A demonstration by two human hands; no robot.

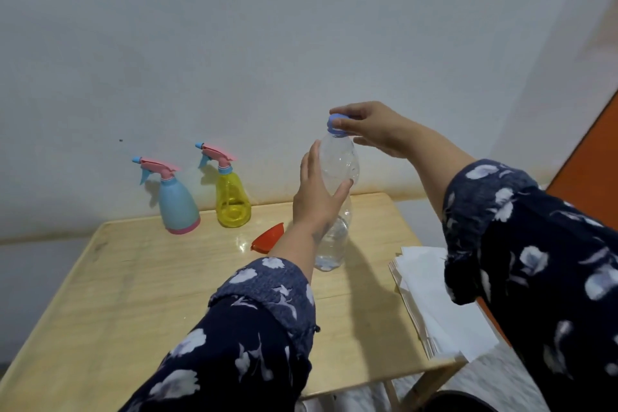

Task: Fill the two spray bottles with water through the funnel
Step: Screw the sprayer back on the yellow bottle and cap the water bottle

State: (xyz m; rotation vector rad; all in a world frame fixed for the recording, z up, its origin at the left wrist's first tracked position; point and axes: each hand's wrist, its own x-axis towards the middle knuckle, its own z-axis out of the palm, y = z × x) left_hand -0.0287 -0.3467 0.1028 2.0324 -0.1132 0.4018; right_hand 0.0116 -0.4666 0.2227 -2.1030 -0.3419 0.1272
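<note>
Patterned sleeves are reaching forward: left hand (pixel 316 197) is grasping the water bottle (pixel 336 197) on the bench (pixel 133 278), right hand (pixel 371 130) is pinching its blue cap (pixel 336 122), likely unscrewing. Beyond the left hand, 2 spray bottles (pixel 175 201) are standing capped; the funnel (pixel 267 237) is lying beside its wrist, waiting.

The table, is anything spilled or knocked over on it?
Nothing looks spilled. Only the red funnel lies on its side on the table, behind the left hand's arm. Both spray bottles and the water bottle stand upright.
</note>
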